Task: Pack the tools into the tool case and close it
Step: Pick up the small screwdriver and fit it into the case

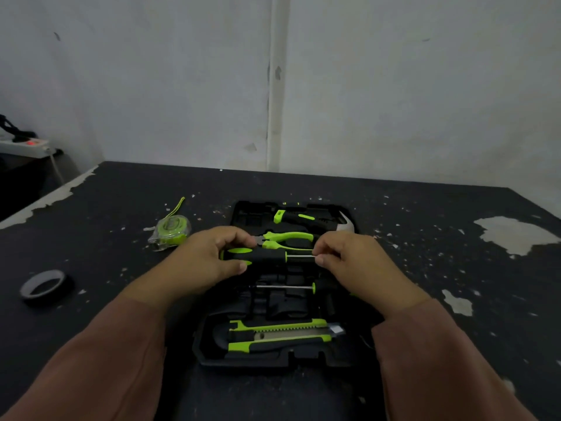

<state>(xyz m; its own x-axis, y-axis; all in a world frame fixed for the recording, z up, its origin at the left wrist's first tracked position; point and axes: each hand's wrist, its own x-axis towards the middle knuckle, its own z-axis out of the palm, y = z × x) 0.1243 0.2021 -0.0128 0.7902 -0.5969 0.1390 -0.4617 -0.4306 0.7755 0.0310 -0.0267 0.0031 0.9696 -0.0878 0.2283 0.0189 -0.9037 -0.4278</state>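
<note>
An open black tool case (pixel 243 357) lies on the table in front of me. Inside it sit a hammer (pixel 303 218) at the far end, green-handled pliers (pixel 288 240), a thin screwdriver (pixel 285 287) and a utility knife (pixel 279 334) nearest me. A black-and-green screwdriver (pixel 270 256) hangs level just over the case's middle. My left hand (pixel 209 256) grips its handle and my right hand (pixel 349 256) pinches the metal shaft's tip. A green tape measure (pixel 170 230) lies outside the case, to the left.
A roll of grey tape (pixel 45 286) rests on the dark table (pixel 455 299) at the left. A white power strip (pixel 25 145) stands on a ledge at the far left. A white wall rises behind the table.
</note>
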